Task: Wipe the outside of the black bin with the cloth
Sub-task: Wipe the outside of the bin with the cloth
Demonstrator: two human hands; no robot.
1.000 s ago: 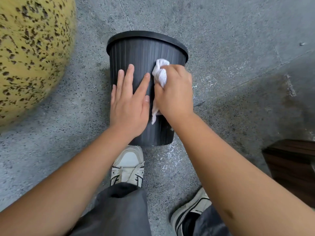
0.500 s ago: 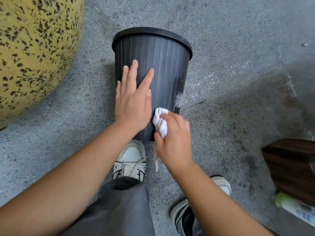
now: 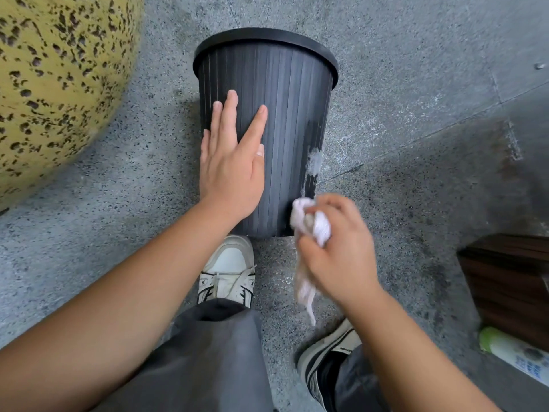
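Observation:
The black ribbed bin (image 3: 285,114) stands upright on the concrete floor, its rim at the top of its wall. My left hand (image 3: 231,162) lies flat and open against the bin's left side, fingers spread upward. My right hand (image 3: 338,251) is closed around a crumpled white cloth (image 3: 315,227) just off the bin's lower right corner; a tail of the cloth hangs down below the hand. A whitish smear (image 3: 314,162) shows on the bin's right side. The hand and cloth are motion-blurred.
A large yellow speckled rounded object (image 3: 56,84) fills the upper left. A dark wooden box (image 3: 511,281) sits at the right edge, with a green-capped spray can (image 3: 511,355) lying below it. My two sneakers (image 3: 228,272) stand directly under the bin.
My right hand has dragged the cloth down the bin's side from near the rim to its base, then off to the lower right. The left hand stays pressed on the bin.

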